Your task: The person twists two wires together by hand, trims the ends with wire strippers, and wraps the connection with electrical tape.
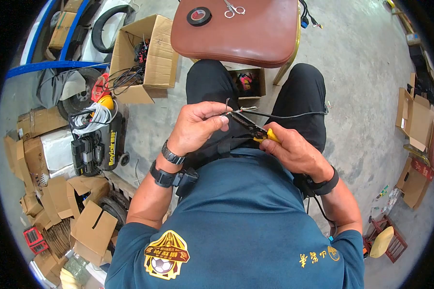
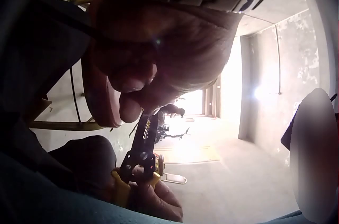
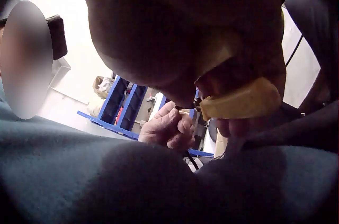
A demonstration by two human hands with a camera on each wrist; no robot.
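My left hand [image 1: 195, 127] pinches thin wires between thumb and fingertips over my lap. The wires [image 1: 243, 110] belong to a black cable [image 1: 294, 115] that runs right across my thigh. In my right hand [image 1: 296, 150] I grip wire strippers [image 1: 246, 124] by their yellow handles [image 1: 273, 136]. Their dark head points up and left, its tip right at the left fingertips. The left wrist view shows the perforated black blades [image 2: 144, 139] below the left fingers. A yellow handle [image 3: 243, 99] shows in the right wrist view; the palm hides much of the grip.
Ahead stands a brown padded stool [image 1: 236, 36] bearing black tape [image 1: 198, 16] and scissors [image 1: 234, 9]. An open carton [image 1: 152, 55] with cables and a black compressor [image 1: 112, 144] stand to the left. A small box [image 1: 255, 77] lies between my knees.
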